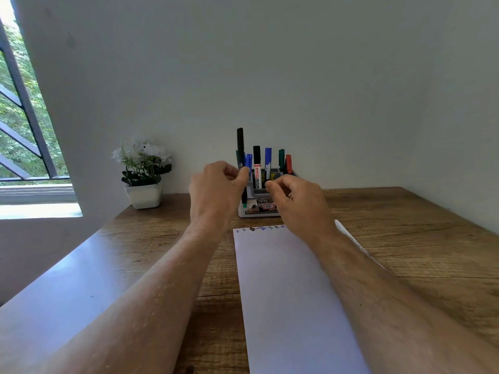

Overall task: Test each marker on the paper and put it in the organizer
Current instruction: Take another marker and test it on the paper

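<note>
Wooden desk point(405, 238) against a white wall: left hand point(216, 184) pinches an upright dark marker point(240, 147) beside the back-edge organizer point(259, 213); right hand point(294, 198) curls shut, contents unclear; a careless insertion could topple standing markers.

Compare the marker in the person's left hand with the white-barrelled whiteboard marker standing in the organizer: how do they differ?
The held marker is dark all over; the whiteboard marker has a white, red-labelled barrel under a black cap. The held marker is pinched in the left hand, in front of the organizer; the whiteboard marker stands in a compartment. The held marker's top reaches higher. Both stand roughly upright.
</note>
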